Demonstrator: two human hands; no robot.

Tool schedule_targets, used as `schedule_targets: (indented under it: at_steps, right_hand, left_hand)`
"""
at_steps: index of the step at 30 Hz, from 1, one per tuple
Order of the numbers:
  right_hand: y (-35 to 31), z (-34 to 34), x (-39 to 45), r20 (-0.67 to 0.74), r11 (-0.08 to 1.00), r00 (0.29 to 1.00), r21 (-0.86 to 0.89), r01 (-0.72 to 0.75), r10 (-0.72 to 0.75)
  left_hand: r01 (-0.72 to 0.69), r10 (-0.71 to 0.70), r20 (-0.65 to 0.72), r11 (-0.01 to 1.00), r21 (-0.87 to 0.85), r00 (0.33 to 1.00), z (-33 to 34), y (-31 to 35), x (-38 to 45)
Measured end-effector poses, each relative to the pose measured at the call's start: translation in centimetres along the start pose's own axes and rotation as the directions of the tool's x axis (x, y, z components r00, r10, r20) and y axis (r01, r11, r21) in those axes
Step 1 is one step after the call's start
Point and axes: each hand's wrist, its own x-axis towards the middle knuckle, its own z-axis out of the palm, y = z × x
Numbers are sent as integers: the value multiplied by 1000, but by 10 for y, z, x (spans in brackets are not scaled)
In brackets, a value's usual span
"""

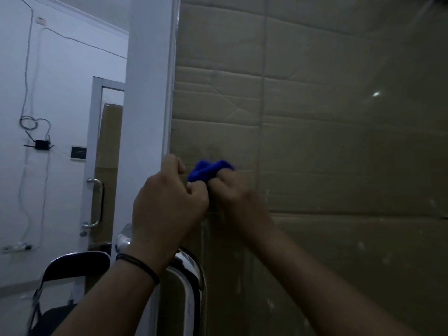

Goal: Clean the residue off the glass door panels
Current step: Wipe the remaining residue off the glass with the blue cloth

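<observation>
A glass door panel [339, 154] fills the right of the head view, with brown cardboard behind it and pale specks of residue low on the glass. Both my hands are raised close together against the panel's left side. My right hand [232, 192] grips a bunched blue cloth [206, 172] near the glass. My left hand [169, 202] is curled beside it, its fingertips pinching the cloth's lower edge. A black band sits on my left wrist.
The white door frame [148, 93] runs up just left of my hands. A chrome pull handle [191, 282] curves below my wrists. A black folding chair [72, 275] stands lower left. Another glass door with a handle [97, 202] and wall cables lie further back.
</observation>
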Motion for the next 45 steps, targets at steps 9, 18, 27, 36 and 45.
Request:
schedule_targets:
  at_steps: [9,18,27,36,45]
  right_hand:
    - [14,-45,35,-278,922,895,272,-276,350]
    - [12,-11,62,-128,994,991,-112,10,-24]
    - [-23,10,-23,263,899,964,430,-81,-39]
    - [63,-71,28,-465,944,832,28,-328,303]
    - [13,-10,7,-91,994,996,111,-14,24]
  left_hand:
    - [31,-44,-143,995,-92,989,-5,5,-1]
    - [124,-147,-127,977,-175,981,-4,0,2]
    - [-72,75,-19,992,102,997,0,8,-2]
    - [-106,92,67,960,258,993,3,11,-3]
    - [-140,69,251,951,277,966,6,10,-2]
